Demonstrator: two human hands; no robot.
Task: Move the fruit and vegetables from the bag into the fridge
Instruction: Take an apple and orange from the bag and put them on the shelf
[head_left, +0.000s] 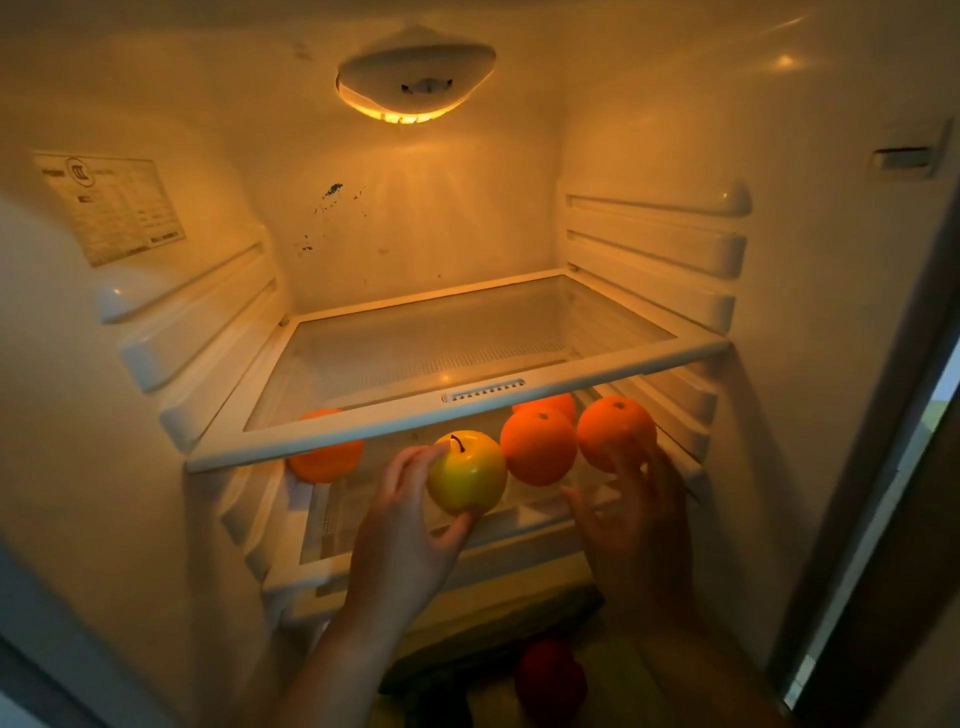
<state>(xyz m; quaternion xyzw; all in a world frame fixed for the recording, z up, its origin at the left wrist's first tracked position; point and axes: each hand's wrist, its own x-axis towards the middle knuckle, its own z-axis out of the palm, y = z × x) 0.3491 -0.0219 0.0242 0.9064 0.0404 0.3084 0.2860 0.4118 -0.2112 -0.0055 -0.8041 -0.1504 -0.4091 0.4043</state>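
– Apple (467, 473) first: where was it?
– It was yellow, dark stem up, inside the fridge (805, 312). It sat at the front of the lower shelf (395, 551), just under the front rail of the upper glass shelf (363, 431). Whether it rested on the lower shelf or hung just above it, I couldn't tell.
– Who had hold of it?
– The left hand (410, 525) gripped it, fingers curled over its left side and thumb tucked beneath.
– And the right hand (636, 519)?
– It was spread wide, thumb out to the left. Its fingertips touched the front of the rightmost orange (615, 428) without wrapping round it.
– Were there more oranges?
– Three. The middle orange (537, 447) stood just beside the apple and close against the rightmost orange. The back orange (553, 402) was behind it, mostly hidden by the upper shelf's rail. The left orange (324, 457) lay well apart at the far left, half seen through the glass.
– Anything else in there?
– The lamp (415, 78) glowed on the ceiling, and a printed label (109, 208) was stuck to the left wall. A red fruit (550, 675) lay in the dark below the lower shelf, between the forearms. It was too dim to say what kind.
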